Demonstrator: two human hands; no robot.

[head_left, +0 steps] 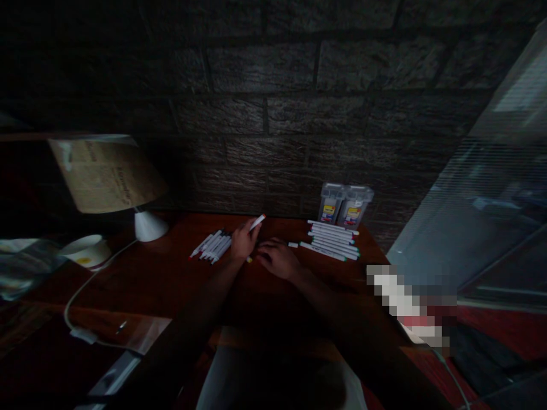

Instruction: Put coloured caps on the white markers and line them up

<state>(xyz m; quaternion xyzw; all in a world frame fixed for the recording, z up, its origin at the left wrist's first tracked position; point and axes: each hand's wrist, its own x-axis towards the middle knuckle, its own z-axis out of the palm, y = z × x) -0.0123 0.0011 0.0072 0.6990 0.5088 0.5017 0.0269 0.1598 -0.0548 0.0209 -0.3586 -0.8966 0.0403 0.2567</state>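
"Where are the hands?"

"The left hand (243,244) grips a white marker (257,221), its reddish end pointing up and away. The right hand (280,258) is just beside it, low over the worktop (171,267), fingers curled; I cannot tell whether it holds anything."

"What could go wrong?"

"A sideways nudge by the right hand could knock the small white piece or row of markers (335,240) to its right. A left-hand brush could scatter the marker pile (213,246) beside it."

"Containers?"

"Two clear boxes (355,206) beyond the row; a pale cup (88,251) far left. Dimness hides their contents."
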